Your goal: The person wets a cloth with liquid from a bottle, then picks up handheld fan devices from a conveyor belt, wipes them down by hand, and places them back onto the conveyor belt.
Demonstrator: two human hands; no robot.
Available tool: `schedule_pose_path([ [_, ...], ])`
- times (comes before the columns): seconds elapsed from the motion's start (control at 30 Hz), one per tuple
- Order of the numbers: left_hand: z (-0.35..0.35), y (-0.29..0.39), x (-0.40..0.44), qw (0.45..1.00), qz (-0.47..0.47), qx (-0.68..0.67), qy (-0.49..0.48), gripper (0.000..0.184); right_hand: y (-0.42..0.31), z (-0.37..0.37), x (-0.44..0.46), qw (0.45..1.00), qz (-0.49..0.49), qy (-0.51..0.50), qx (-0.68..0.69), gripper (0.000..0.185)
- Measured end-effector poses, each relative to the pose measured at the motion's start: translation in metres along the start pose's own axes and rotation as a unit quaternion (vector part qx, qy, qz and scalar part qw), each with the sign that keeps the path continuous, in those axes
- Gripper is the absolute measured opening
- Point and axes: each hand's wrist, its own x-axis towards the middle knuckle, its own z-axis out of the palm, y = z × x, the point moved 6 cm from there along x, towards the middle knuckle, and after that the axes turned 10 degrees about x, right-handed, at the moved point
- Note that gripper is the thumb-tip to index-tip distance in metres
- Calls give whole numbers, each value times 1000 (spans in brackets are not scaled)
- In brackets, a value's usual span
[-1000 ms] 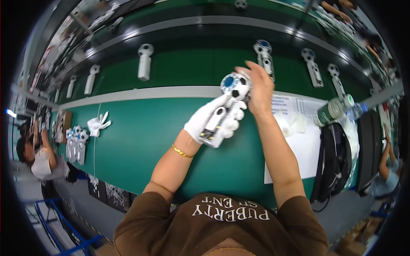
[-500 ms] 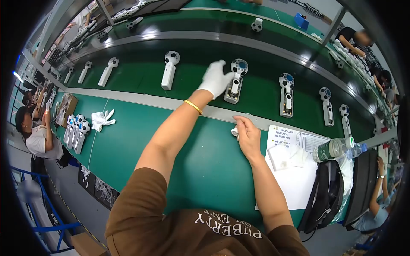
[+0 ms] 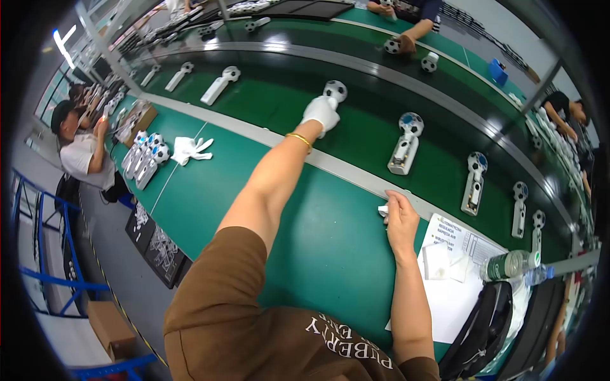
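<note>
As left hand (image 3: 322, 115) touches ball-topped device (image 3: 335, 91), sheet (image 3: 441, 311) reads "AUTOMATYCZNA".

At 12 o'clock the left hand (image 3: 323, 117) wears a plain white glove (image 3: 319, 110) and gold bracelet (image 3: 300, 140); the ball (image 3: 335, 90) beside it is white with black patches. The device (image 3: 405, 147) at 2 o'clock repeats this pattern, adding blue. Conveyor (image 3: 273, 95) and tabletop (image 3: 318, 260) are green. The shirt (image 3: 279, 343) at 6 o'clock is brown, lettered white.

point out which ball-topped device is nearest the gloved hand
The device partly hidden by the gloved left hand, its black-and-white ball showing just beyond; the others lie clear of that hand.
</note>
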Motion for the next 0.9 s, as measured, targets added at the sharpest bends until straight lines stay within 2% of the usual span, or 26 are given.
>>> schedule_pose_path([
  [0.03, -8, 9, -12, 999, -17, -46, -12, 20, 0, 0, 0, 1000, 0, -2, 1, 23],
  [0.1, -25, 18, -39, 969, -84, -229, 27, 20, -1, 4, 1, 1000, -3, -2, 4, 23],
  [0.13, -16, 26, -45, 897, -51, -439, -27, 24, -1, 4, 2, 1000, -5, 0, 4, 22],
  [0.17, -15, 37, -56, 776, -12, -626, -80, 27, -1, 3, 2, 1000, -6, 6, 4, 22],
  [0.27, -15, 63, -111, 549, -68, -813, -183, 30, -1, 4, 2, 1000, -15, 10, 6, 23],
  [0.37, -21, 92, -157, 353, -9, -885, -304, 60, 0, 2, 1, 1000, -7, 16, 15, 22],
  [0.47, -17, 105, -191, 340, 14, -876, -342, 74, -3, 0, -1, 999, 9, 16, 51, 22],
  [0.67, -8, 111, -207, 333, 9, -875, -353, 69, 1, 0, 0, 1000, 0, 15, 28, 23],
  [0.77, -6, 111, -210, 363, -36, -865, -345, 68, -3, 0, -1, 1000, 6, 16, 23, 22],
  [0.87, -1, 111, -213, 335, -15, -868, -365, 63, -4, 0, -1, 999, 6, 13, 29, 22],
  [0.9, 2, 108, -213, 369, -18, -858, -358, 59, -2, 0, -2, 999, 11, 15, 28, 22],
])
